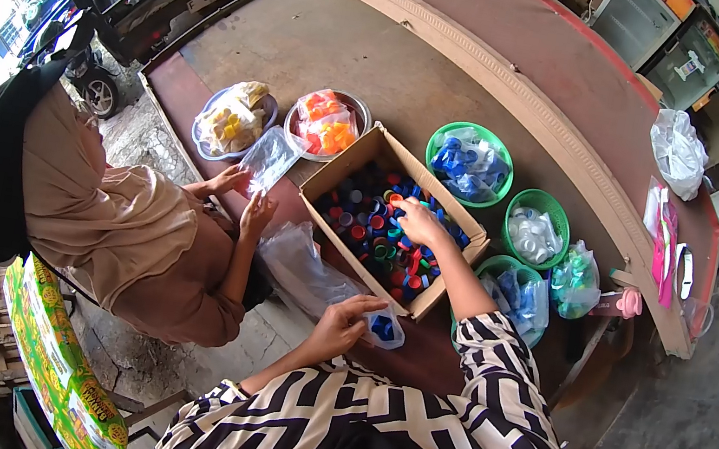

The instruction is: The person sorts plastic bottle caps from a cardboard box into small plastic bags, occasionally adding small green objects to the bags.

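My left hand (341, 327) grips the rim of a small transparent plastic bag (394, 339) near the front of the table. Dark blue bottle caps (383, 327) sit inside that bag. Over a cardboard box (336, 268) full of loose mixed-colour caps, my right hand (421, 223) reaches in. Its fingers are bent together at an orange-red bottle cap (395, 200), and they partly hide what lies beneath. Red, blue, black, green and white caps (376, 237) fill the box.
Flat plastic bags (302, 262) lie left of the box. A co-worker (143, 228) holds another bag (271, 159). Around the box stand a green basket of blue caps (471, 162), a green basket of white ones (535, 233), a metal bowl (362, 117) and a pale basin (201, 138). A wooden beam (495, 81) runs behind.
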Demonstrator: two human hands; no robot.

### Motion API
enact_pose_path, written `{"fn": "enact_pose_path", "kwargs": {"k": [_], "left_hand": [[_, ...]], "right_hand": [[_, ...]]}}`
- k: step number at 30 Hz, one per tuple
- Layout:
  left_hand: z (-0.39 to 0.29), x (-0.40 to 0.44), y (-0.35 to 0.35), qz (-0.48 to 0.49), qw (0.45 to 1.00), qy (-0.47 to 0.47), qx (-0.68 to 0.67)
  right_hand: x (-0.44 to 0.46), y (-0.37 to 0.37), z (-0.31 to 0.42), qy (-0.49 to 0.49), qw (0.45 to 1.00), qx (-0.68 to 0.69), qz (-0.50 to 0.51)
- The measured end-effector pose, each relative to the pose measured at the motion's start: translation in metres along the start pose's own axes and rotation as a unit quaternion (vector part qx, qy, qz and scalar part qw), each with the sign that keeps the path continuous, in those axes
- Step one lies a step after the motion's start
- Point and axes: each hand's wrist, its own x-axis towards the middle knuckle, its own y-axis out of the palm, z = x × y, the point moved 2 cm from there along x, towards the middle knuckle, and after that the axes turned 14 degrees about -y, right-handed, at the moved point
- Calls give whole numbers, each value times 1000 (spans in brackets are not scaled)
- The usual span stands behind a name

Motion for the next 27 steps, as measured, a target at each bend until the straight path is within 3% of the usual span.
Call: {"fn": "enact_pose_path", "kwargs": {"k": [3,6,10,12,14,16,18,20,21,22,24,25,27], "left_hand": [[-7,-6,-2,5,1000,-21,-10],[-5,-8,-5,-6,1000,17,5],[-2,-10,-7,-4,998,-25,-53],[-1,-12,-9,-10,997,-28,-66],[-1,-11,-11,-6,998,-28,-63],[3,-11,-12,-6,997,-32,-73],[6,-8,-13,-2,996,-37,-80],[7,-5,-13,-2,999,-6,-36],[10,-2,-12,0,999,-7,-36],[15,-1,-11,1,999,-5,-43],[13,0,-12,0,999,-2,-49],[7,0,-13,6,998,-19,-64],[3,-1,-16,9,996,-34,-76]], "right_hand": [[36,32,-3,-69,996,-57,10],[57,57,26,-120,985,-119,37],[68,98,25,-204,942,-234,125],[67,100,21,-178,946,-233,140],[65,74,31,-35,938,-232,254],[62,44,38,5,917,-258,304],[67,16,34,31,939,-188,285],[80,20,4,28,975,-167,142],[84,24,-6,-41,971,-227,63],[87,32,-15,-40,971,-227,63],[94,43,-25,-112,953,-276,-55],[93,51,-32,-110,947,-303,-2],[94,55,-31,-102,951,-291,-30]]}}
